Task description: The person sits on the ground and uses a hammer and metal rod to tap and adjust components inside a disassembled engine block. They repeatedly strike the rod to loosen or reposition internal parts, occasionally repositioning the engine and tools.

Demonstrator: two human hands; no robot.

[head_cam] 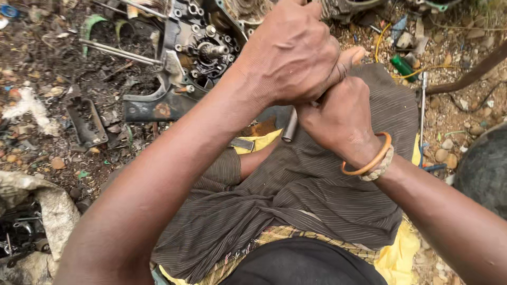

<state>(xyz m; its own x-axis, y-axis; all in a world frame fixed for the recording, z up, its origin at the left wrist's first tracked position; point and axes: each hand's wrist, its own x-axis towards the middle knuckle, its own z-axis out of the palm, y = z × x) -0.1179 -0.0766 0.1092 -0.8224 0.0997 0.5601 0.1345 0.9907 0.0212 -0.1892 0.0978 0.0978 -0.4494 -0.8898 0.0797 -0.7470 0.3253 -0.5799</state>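
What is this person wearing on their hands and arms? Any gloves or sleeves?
No gloves and no sleeves: both forearms are bare right up to the picture's edge. The left hand wears nothing. The right hand has two bands at its wrist: a smooth round orange bangle and, beside it, a pale braided cord bracelet.

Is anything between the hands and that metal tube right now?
Nothing visible. The right hand grips the grey metal tube directly, and the left hand is clasped over the right one.

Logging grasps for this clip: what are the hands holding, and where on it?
The right hand grips a grey metal tube by its upper part; the left hand is clasped over it.
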